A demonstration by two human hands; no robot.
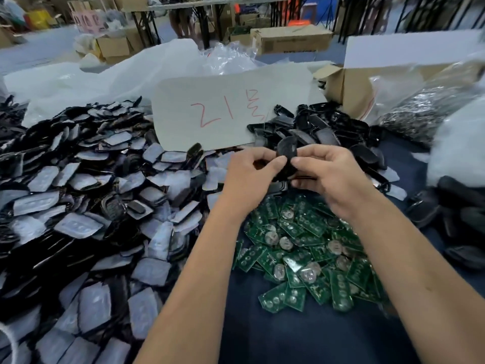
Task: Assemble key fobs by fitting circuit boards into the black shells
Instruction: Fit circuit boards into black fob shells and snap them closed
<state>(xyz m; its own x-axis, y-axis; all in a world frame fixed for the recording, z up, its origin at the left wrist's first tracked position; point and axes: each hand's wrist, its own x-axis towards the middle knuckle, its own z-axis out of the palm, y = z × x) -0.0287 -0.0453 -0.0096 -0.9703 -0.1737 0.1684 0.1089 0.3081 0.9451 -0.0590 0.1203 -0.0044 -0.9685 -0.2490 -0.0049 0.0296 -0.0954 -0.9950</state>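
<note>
- Shell (287, 151): held above the boards (309, 248), pinched between both hands; likely light, stiff, glossy and slippery, best gripped by its edges.
- Left hand (252, 174) and right hand (325, 172) both pinch it.
- Shell heaps lie around.

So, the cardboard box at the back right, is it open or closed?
Open. The cardboard box has its flaps lifted, one white flap standing up behind it. What is inside cannot be seen.
</note>
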